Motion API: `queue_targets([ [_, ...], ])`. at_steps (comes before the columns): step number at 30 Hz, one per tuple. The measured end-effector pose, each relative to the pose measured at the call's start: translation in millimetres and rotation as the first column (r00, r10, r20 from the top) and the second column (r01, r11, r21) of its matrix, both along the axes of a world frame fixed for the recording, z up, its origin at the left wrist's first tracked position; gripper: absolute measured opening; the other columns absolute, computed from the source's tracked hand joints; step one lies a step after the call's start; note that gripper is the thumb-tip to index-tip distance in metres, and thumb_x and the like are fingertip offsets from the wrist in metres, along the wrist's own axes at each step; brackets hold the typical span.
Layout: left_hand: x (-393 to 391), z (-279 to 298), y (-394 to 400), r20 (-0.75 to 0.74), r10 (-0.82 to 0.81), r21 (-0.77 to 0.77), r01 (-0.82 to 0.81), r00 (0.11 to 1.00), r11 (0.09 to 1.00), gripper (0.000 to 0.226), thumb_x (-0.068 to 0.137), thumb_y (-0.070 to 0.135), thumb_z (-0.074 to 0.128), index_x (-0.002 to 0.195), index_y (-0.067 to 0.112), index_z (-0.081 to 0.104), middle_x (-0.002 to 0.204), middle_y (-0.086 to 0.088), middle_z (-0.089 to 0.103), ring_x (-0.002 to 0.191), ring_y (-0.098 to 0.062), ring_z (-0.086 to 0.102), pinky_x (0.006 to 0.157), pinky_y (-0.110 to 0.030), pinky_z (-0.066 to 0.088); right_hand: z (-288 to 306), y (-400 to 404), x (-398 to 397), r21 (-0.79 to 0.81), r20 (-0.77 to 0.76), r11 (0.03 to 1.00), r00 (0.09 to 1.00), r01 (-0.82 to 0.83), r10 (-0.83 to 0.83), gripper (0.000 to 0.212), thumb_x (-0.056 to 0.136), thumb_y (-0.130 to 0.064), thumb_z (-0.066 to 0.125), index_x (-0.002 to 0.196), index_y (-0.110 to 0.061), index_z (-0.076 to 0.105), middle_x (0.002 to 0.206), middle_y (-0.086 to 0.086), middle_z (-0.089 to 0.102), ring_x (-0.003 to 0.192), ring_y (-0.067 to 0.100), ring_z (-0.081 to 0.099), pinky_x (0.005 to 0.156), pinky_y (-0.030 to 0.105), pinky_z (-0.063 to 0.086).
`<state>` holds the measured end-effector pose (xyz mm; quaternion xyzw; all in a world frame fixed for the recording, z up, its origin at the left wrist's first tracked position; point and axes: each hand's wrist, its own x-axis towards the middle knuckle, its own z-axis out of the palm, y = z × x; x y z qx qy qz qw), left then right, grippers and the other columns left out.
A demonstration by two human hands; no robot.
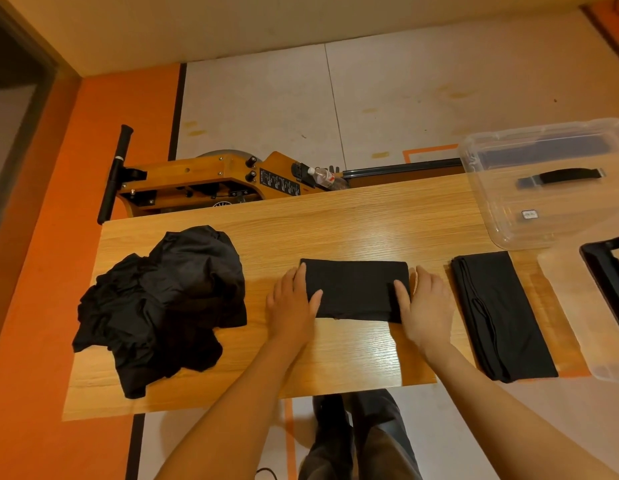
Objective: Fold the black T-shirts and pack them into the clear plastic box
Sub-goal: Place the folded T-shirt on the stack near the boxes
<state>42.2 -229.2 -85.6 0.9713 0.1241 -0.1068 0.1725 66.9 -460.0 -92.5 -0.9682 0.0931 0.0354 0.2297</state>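
Note:
A folded black T-shirt point(356, 287) lies as a neat rectangle in the middle of the wooden table point(353, 216). My left hand point(292, 303) grips its left end, thumb on top. My right hand point(424, 303) grips its right end the same way. Another folded black T-shirt point(502, 313) lies to the right, long and narrow. A crumpled pile of black T-shirts point(166, 303) sits at the table's left. The clear plastic box point(543, 181) stands at the far right corner, with dark cloth showing inside through its wall.
The box's clear lid point(578, 306) with a black latch point(605, 271) rests at the right edge. Behind the table stands a wooden rowing machine point(204, 181) with a water bottle point(327, 176). My legs show below the table's near edge.

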Motion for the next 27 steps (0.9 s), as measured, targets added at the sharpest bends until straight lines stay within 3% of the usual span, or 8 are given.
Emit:
queue_targets([
  [3,8,2,-9,0.015,0.21,-0.128,-0.206,0.978,0.97,0.061,0.094,0.037,0.056,0.147,0.018,0.031,0.141,-0.001,0.044,0.13,-0.019,0.039,0.107,-0.034,0.034,3,6,11,0.192,-0.083,0.968,0.986,0.161,-0.148,0.042,0.096,-0.043,0.055,0.113,-0.005,0.055,0.098,0.009,0.063,0.096,0.029,0.06,0.077,0.039,0.049],
  [6,16,4,-15,-0.041,0.393,-0.25,-0.39,0.919,0.886,0.053,0.093,0.03,0.061,0.139,0.014,0.041,0.133,-0.004,0.05,0.123,-0.021,0.046,0.099,-0.033,0.04,4,10,17,0.263,-0.204,0.921,0.95,0.287,-0.238,0.047,0.094,-0.035,0.062,0.124,-0.001,0.052,0.107,0.011,0.065,0.102,0.03,0.062,0.075,0.033,0.045],
  [9,22,-1,-18,-0.135,0.461,-0.319,-0.479,0.877,0.818,0.04,0.092,0.027,0.062,0.128,0.012,0.05,0.125,-0.006,0.056,0.113,-0.023,0.054,0.093,-0.035,0.047,5,12,19,0.283,-0.261,0.904,0.933,0.32,-0.249,0.046,0.092,-0.026,0.066,0.127,0.0,0.051,0.115,0.013,0.064,0.107,0.031,0.061,0.076,0.029,0.041],
  [14,25,-8,-18,-0.149,0.459,-0.34,-0.481,0.876,0.808,0.021,0.091,0.023,0.063,0.108,0.012,0.058,0.111,-0.005,0.058,0.099,-0.019,0.055,0.079,-0.029,0.046,-7,14,14,0.27,-0.166,0.939,0.971,0.214,-0.173,0.016,0.09,-0.018,0.068,0.096,-0.006,0.061,0.1,0.011,0.059,0.1,0.028,0.056,0.076,0.031,0.04],
  [16,22,-5,-18,-0.108,0.446,-0.343,-0.454,0.888,0.822,0.02,0.091,0.023,0.062,0.107,0.012,0.057,0.109,-0.003,0.055,0.097,-0.017,0.051,0.077,-0.026,0.042,-4,14,11,0.292,-0.134,0.934,0.976,0.203,-0.17,0.015,0.092,-0.019,0.065,0.098,-0.006,0.059,0.101,0.008,0.056,0.098,0.022,0.051,0.076,0.028,0.037],
  [20,16,1,-20,-0.07,0.439,-0.442,-0.422,0.896,0.792,0.013,0.094,0.019,0.06,0.103,0.013,0.053,0.102,0.0,0.054,0.09,-0.014,0.053,0.067,-0.021,0.04,4,14,5,0.38,-0.109,0.907,0.982,0.182,-0.152,0.018,0.097,-0.022,0.057,0.107,-0.008,0.051,0.085,-0.001,0.058,0.073,0.013,0.055,0.056,0.023,0.038],
  [23,14,7,-23,-0.075,0.468,-0.501,-0.438,0.881,0.746,0.017,0.094,0.016,0.059,0.105,0.013,0.046,0.091,0.005,0.052,0.074,-0.004,0.049,0.055,-0.015,0.036,11,14,1,0.45,-0.082,0.875,0.984,0.18,-0.16,0.028,0.097,-0.02,0.058,0.119,-0.01,0.044,0.085,-0.007,0.059,0.072,0.009,0.057,0.06,0.026,0.044],
  [27,11,13,-24,-0.009,0.457,-0.527,-0.392,0.89,0.754,0.029,0.095,0.011,0.057,0.115,0.014,0.036,0.091,0.002,0.051,0.072,-0.006,0.051,0.058,-0.021,0.044,17,9,-4,0.513,-0.057,0.848,0.99,0.137,-0.125,0.032,0.098,-0.015,0.055,0.126,-0.012,0.04,0.091,-0.016,0.055,0.079,0.003,0.057,0.069,0.03,0.05],
])
